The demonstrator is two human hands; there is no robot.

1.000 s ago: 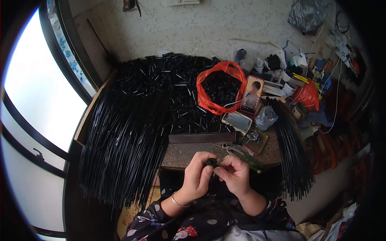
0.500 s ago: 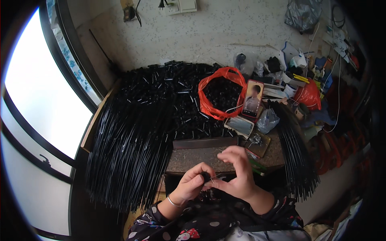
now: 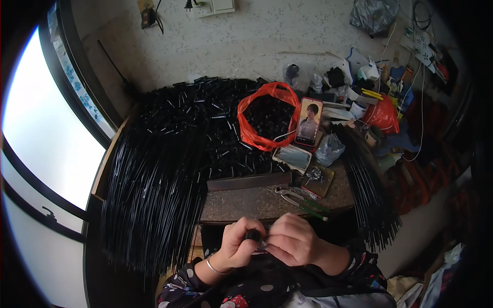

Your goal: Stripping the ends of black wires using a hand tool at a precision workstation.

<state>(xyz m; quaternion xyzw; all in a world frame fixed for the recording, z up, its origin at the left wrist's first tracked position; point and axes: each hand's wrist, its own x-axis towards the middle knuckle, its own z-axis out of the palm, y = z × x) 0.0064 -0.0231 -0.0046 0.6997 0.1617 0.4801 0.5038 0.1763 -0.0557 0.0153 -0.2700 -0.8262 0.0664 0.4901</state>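
One small, round, black piece (image 3: 252, 235), pinched in the left grip (image 3: 240, 244), is best steadied while the right grip (image 3: 292, 240), curled, its hold unclear, works gently beside it.

From here, the left hand (image 3: 238, 245) covers much of the black piece (image 3: 252, 235), and the right hand (image 3: 292, 238) curls over most of its fingertips; whether they pinch anything, I can't tell. The metal bits (image 3: 314, 174) on the tray (image 3: 324, 188) look too small to name. Up top, the grey bag (image 3: 376, 18) and switch plate (image 3: 224, 5) run out of view.
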